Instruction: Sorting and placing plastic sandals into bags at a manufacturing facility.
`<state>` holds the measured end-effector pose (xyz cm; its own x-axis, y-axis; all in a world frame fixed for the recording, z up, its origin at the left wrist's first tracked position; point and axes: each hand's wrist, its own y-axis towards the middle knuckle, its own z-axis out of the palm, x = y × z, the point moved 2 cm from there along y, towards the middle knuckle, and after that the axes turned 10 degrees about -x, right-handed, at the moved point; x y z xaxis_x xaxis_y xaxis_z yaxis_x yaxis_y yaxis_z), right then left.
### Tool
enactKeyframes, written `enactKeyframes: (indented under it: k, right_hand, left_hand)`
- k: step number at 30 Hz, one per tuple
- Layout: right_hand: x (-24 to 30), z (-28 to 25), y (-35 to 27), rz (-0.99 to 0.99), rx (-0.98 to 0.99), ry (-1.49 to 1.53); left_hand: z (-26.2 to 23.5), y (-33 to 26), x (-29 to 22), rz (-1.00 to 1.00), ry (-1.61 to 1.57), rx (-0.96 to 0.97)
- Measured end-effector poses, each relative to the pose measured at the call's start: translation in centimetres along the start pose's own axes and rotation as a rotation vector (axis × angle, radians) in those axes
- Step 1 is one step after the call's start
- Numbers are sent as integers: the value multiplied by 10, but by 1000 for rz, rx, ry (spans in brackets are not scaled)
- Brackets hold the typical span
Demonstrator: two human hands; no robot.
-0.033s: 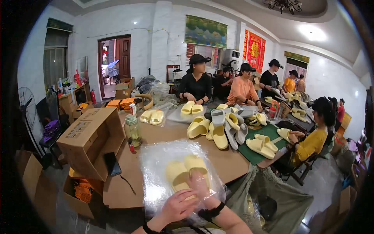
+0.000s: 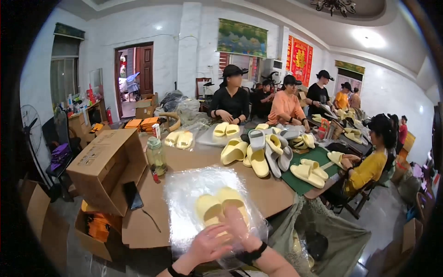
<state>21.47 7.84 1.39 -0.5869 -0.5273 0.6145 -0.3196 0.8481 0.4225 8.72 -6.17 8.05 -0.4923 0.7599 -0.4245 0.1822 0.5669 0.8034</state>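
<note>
A pair of pale yellow slippers lies side by side with a clear plastic bag around and under it, at the near edge of the table. My right hand reaches over the right slipper, at the bag's near end. Motion blurs it, and its fingers cannot be made out. My left hand lies at the slippers' near end, fingers extended and slightly apart, close to my right wrist. Black bands circle both wrists. Beyond the bag, yellow and grey slippers are heaped on the brown tabletop.
To the left stand an open cardboard box, a phone and a green-tinted bottle. Another box holds orange packets below. Greenish cloth hangs at right. Several co-workers sit or stand beyond the slippers.
My right hand has shifted slightly and is more blurred. The right slipper's toe sits a little nearer to me. My left hand has barely moved, its fingers slightly more spread.
</note>
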Motion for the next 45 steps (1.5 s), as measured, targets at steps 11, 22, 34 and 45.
enactKeyframes:
  k: [11, 22, 34, 45]
  right_hand:
    - [61, -136, -80, -33, 680, 865]
    - [-14, -6, 31, 70, 100, -246]
    - [-23, 46, 39, 41, -199, -247]
    - [-75, -73, -41, 201, -312, -135]
  left_hand:
    - [-30, -46, 115, -497, 469, -93]
    - [0, -75, 142, -484, 624, 51]
    - [-2, -72, 138, -531, 589, 32]
    - [-3, -57, 120, -588, 567, 73]
